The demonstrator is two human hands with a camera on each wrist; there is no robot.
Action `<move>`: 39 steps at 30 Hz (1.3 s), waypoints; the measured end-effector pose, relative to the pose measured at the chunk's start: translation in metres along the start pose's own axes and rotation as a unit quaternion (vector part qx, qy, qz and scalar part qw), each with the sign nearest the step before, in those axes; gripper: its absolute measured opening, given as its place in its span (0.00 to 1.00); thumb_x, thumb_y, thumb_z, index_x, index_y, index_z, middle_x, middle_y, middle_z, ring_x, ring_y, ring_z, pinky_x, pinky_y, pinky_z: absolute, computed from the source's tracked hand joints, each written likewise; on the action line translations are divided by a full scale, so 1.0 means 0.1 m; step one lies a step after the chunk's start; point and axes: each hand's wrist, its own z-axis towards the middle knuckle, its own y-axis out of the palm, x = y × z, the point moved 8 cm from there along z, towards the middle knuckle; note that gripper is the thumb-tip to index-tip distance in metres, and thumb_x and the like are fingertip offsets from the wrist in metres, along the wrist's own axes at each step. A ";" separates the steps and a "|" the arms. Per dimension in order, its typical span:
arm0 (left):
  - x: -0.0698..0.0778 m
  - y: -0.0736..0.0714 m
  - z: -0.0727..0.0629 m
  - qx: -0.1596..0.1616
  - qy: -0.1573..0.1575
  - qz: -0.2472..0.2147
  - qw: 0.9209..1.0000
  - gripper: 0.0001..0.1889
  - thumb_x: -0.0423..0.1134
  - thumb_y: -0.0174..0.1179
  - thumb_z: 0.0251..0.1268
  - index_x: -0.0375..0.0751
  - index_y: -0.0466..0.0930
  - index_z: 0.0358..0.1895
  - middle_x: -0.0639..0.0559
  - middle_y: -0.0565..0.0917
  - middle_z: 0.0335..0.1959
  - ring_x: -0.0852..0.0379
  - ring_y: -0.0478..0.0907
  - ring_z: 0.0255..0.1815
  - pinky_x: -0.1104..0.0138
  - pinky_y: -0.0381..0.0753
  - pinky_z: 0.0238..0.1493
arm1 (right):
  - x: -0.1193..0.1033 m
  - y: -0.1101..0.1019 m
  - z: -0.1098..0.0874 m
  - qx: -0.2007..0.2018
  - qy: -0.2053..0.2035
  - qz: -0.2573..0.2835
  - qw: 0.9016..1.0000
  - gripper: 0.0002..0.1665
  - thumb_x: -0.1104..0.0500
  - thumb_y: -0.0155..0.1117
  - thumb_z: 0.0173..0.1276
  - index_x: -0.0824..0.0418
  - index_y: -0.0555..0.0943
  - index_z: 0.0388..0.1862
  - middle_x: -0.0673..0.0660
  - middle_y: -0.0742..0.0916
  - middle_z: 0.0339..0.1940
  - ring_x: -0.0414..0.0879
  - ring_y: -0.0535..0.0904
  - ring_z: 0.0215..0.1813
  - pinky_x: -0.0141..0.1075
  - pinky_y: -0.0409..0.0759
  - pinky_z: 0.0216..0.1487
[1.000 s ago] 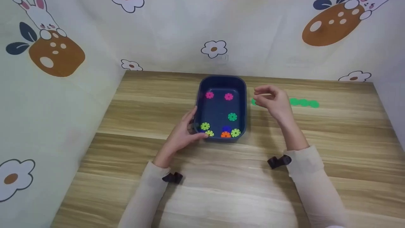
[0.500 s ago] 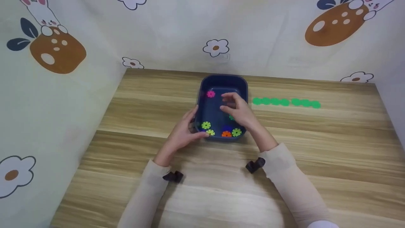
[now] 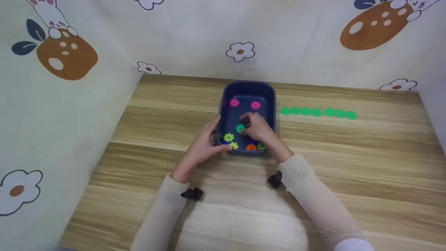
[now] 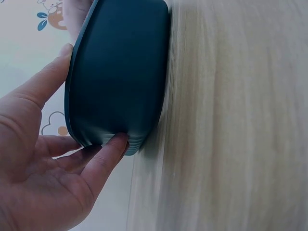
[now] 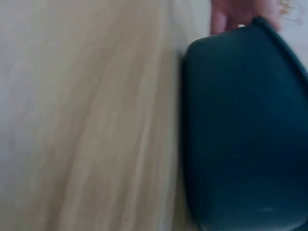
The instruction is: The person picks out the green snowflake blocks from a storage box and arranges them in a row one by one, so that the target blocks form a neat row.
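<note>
A dark blue plastic tub (image 3: 224, 101) stands on the wooden table. My left hand (image 3: 204, 146) grips its near left corner; in the left wrist view the thumb lies at the rim and the fingers (image 4: 108, 159) bear against the wall. My right hand (image 3: 258, 128) reaches down inside the tub, index finger and thumb apart. Its thumb is right at the edge of a green notched building disc (image 3: 240, 128). Around it lie two pink discs (image 3: 255, 105), several yellow-green discs (image 3: 229, 137) and an orange disc (image 3: 251, 147). The right wrist view shows only the tub's outer wall.
Right of the tub, green discs form a row (image 3: 306, 111) of two short strips with a small gap. A patterned cloth (image 3: 195, 42) rises behind the table (image 3: 167, 104) and along its sides.
My right hand moved left from above the green row into the tub, then lower. The green disc in the tub shifted left. My left hand keeps its hold on the tub.
</note>
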 end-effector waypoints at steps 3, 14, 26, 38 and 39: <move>0.00 -0.01 0.00 0.005 0.000 0.001 1.000 0.54 0.53 0.75 0.48 0.50 0.51 0.77 0.41 0.55 0.75 0.46 0.62 0.69 0.57 0.69 0.63 | -0.02 0.04 0.06 -0.007 0.001 -0.066 0.998 0.22 0.67 0.70 0.60 0.66 0.80 0.54 0.63 0.78 0.49 0.53 0.73 0.50 0.42 0.74 0.54; 0.00 0.03 -0.01 -0.001 0.002 0.010 1.000 0.54 0.50 0.75 0.49 0.48 0.50 0.77 0.41 0.54 0.75 0.46 0.60 0.70 0.57 0.67 0.65 | 0.00 0.01 0.07 0.026 -0.017 -0.032 0.999 0.11 0.71 0.71 0.56 0.62 0.83 0.37 0.57 0.84 0.37 0.50 0.79 0.41 0.40 0.79 0.44; -0.01 0.02 0.01 0.000 -0.004 -0.006 1.000 0.53 0.47 0.75 0.51 0.50 0.50 0.78 0.41 0.53 0.76 0.43 0.64 0.68 0.58 0.75 0.57 | -0.04 -0.07 0.08 0.057 -0.046 0.086 0.994 0.03 0.68 0.70 0.61 0.62 0.86 0.33 0.54 0.87 0.29 0.45 0.84 0.33 0.37 0.83 0.37; -0.02 0.02 -0.01 0.012 -0.010 -0.003 1.000 0.53 0.48 0.76 0.49 0.50 0.51 0.77 0.41 0.54 0.75 0.45 0.63 0.68 0.56 0.69 0.63 | -0.14 -0.25 0.00 0.108 -0.114 0.177 0.972 0.04 0.67 0.71 0.61 0.64 0.87 0.36 0.56 0.88 0.34 0.46 0.84 0.35 0.35 0.83 0.38; -0.03 0.02 -0.01 0.013 -0.011 -0.002 1.000 0.53 0.48 0.76 0.49 0.50 0.51 0.77 0.42 0.54 0.75 0.45 0.62 0.69 0.56 0.68 0.64 | -0.15 -0.29 -0.02 0.112 -0.123 0.188 0.968 0.05 0.68 0.70 0.60 0.65 0.87 0.36 0.57 0.88 0.35 0.46 0.85 0.36 0.35 0.83 0.38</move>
